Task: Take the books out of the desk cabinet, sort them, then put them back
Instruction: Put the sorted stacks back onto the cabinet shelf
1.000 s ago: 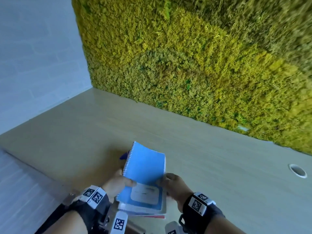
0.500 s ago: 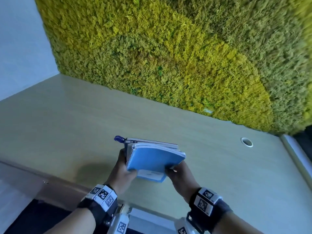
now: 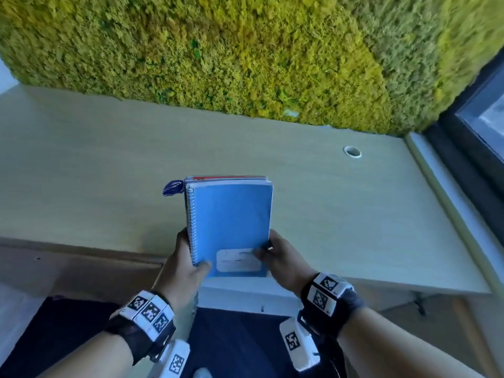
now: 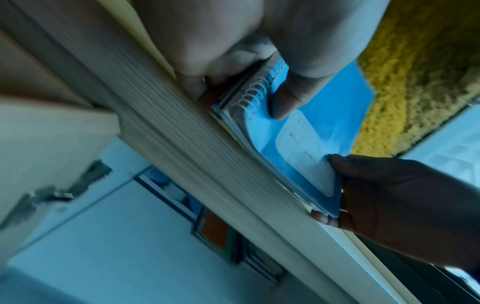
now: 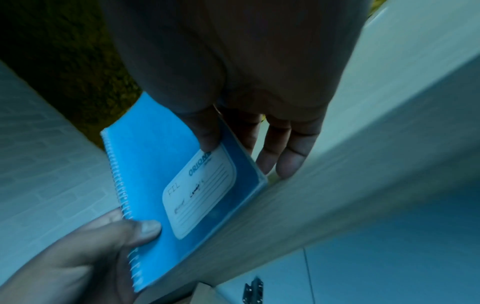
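Centre of the frame: the left hand (image 3: 183,264) and right hand (image 3: 281,256) hold a stack of books (image 3: 229,227) over the desk (image 3: 81,165). Each grip is closed on it, thumbs on the blue cover

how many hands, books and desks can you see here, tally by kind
hands: 2, the left hand and right hand, both gripping the stack
blue spiral notebook: 1, on top
other books under it: at least 1, a red-edged one; the exact number is hidden
desk: 1
total: at least 5
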The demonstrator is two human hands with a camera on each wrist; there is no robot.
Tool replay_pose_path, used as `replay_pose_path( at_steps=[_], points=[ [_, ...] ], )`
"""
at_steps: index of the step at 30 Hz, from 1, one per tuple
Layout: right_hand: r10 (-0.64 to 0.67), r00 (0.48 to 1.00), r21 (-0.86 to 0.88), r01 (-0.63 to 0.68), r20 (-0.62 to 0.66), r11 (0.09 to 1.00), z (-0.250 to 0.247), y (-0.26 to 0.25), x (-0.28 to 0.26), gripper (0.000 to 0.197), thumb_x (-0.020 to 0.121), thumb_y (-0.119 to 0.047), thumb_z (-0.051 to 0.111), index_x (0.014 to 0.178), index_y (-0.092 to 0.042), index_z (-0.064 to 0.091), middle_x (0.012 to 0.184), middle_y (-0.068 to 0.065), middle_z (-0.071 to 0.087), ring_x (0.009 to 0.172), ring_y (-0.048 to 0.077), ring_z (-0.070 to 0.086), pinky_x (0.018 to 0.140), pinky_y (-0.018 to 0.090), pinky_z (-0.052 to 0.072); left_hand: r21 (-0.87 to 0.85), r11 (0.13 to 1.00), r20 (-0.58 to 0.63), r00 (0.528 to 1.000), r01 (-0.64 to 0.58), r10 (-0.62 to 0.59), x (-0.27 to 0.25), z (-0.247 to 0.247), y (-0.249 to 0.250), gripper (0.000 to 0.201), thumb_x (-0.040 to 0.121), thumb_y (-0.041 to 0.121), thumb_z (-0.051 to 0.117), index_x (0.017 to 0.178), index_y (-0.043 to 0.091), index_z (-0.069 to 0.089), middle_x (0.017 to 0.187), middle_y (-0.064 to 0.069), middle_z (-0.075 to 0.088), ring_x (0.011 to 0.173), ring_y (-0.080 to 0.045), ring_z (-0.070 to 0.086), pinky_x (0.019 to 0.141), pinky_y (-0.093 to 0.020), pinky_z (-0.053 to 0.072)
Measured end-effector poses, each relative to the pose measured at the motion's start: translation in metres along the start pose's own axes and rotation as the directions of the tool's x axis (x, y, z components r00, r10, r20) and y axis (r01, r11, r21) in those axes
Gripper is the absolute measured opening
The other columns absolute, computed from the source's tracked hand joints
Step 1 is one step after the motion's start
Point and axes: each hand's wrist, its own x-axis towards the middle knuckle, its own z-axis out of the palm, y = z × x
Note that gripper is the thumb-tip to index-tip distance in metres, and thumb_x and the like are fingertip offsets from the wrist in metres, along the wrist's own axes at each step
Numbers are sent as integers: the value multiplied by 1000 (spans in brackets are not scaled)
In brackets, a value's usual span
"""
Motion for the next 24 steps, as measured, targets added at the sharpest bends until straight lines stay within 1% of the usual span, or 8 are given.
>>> replay_pose_path(
  at_steps=[4,6,8,12,16,20,22,24],
  points=[
    [140,990,160,-137,-6,978,-36,71,-92,28,95,-35,57,122,-27,62,119,-6,72,110,18,67,97,45,55,60,998,222,974,21,-34,-69,75,9,69,94,15,65,146,40,27,129,21,61,114,-4,62,94,-33,52],
    [205,979,235,-202,13,951,-47,113,-142,27,96,-33,58,122,-30,62,122,-8,72,114,17,68,99,50,55,70,997,294,954,44,-63,-105,120,5,80,92,20,66,151,49,19,135,24,59,118,-3,61,99,-35,52],
    [302,953,298,-291,9,909,-56,155,-189,27,96,-29,57,123,-30,61,123,-5,71,114,21,68,92,55,59,89,993,362,926,83,-110,-138,166,-3,83,92,23,66,148,57,16,138,25,57,121,-4,60,102,-37,51],
    [483,874,382,-462,46,800,-69,229,-256,22,103,-19,51,122,-26,58,123,6,65,107,29,67,77,53,64,203,959,449,851,200,-272,-183,251,-25,69,94,26,63,144,52,23,132,19,60,111,-10,63,92,-34,54],
    [538,843,383,-503,17,775,-78,293,-261,22,104,-25,51,124,-22,57,119,4,65,105,25,65,70,43,65,279,891,483,750,357,-452,-168,316,-60,44,93,21,66,128,34,42,116,1,66,86,-20,65,72,-41,64],
    [564,820,377,-495,-94,783,-82,366,-224,24,104,-30,51,125,-21,59,114,0,67,98,23,67,62,34,63,315,872,495,720,374,-487,-109,384,-112,35,93,15,70,122,23,53,116,-8,68,101,-33,70,73,-48,65],
    [558,811,370,-470,-176,801,-87,409,-199,27,104,-30,51,126,-19,61,115,1,69,100,23,68,67,35,63,317,885,524,715,340,-463,-74,420,-138,37,91,16,72,122,23,54,116,-8,70,105,-34,70,75,-48,64],
    [549,799,395,-435,-245,809,-96,446,-173,28,104,-30,53,126,-15,61,116,4,70,101,27,69,77,43,64,307,913,551,732,268,-401,-40,451,-155,42,85,21,76,122,24,57,114,-2,73,102,-27,72,79,-45,64]
  ],
)
